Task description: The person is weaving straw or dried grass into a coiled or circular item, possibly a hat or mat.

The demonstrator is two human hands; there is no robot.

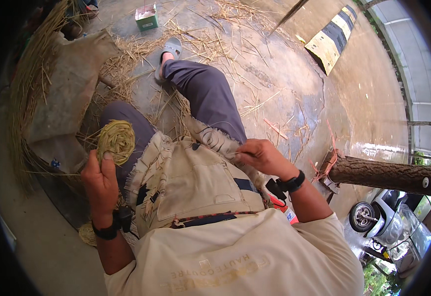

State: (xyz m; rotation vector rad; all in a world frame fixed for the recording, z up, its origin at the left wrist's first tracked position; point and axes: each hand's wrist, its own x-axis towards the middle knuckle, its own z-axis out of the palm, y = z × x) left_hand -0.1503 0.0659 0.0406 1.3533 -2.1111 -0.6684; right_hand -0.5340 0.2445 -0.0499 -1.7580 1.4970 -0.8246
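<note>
Over my left thigh, my left hand (101, 180) grips a round coil of plaited straw (117, 142) by its lower edge, thumb on top. The coil is yellow-green, spiral-wound, with its flat face turned up. My right hand (261, 157) is beside my right thigh, thumb and fingers pinched together. A fine thread (226, 123) arcs near those fingertips and seems to run into them; whether a needle is there too is too small to tell. Across my lap lies a worn beige cloth apron (195, 177) with frayed edges.
Loose straw (195, 44) litters the concrete floor. At the left, a long straw bundle (25, 108) lies beside a stiff grey-beige sheet (60, 103). A green box (147, 18) stands ahead. Rightward are a tree trunk (383, 173), a black-and-yellow striped block (331, 40) and a parked scooter (385, 217).
</note>
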